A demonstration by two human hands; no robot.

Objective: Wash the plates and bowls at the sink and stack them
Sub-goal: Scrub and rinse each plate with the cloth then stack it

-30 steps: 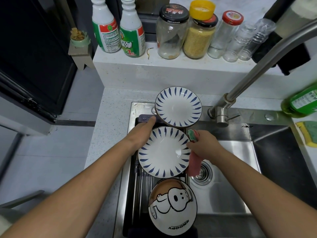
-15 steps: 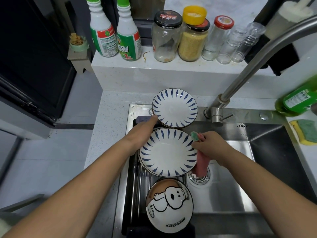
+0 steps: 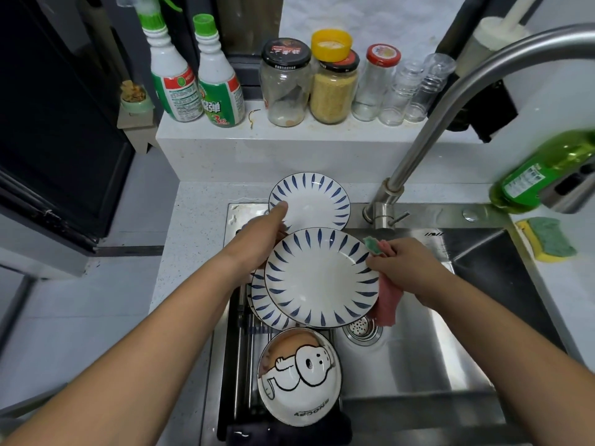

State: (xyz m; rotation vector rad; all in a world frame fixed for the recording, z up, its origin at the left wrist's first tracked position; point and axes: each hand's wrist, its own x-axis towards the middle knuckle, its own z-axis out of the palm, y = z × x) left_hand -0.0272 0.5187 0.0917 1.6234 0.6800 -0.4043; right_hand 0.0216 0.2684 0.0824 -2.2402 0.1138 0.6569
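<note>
Washing step, at mid-frame over the sink rack [image 3: 239,336]. The left hand [image 3: 257,235] holds the striped plate [image 3: 322,278] by its left rim, fingers tucked beneath. The right hand [image 3: 407,268] pinches a pink cloth [image 3: 388,304] against the right rim. Next probably calls for rinsing, then stacking.

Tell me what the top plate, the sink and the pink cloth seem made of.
The top plate: likely glazed ceramic, glossy white with blue painted strokes and light glints. The sink: stainless steel, brushed grey with soft reflections. The pink cloth: soft fabric, matt, hanging limp in folds; fibre unclear.
</note>
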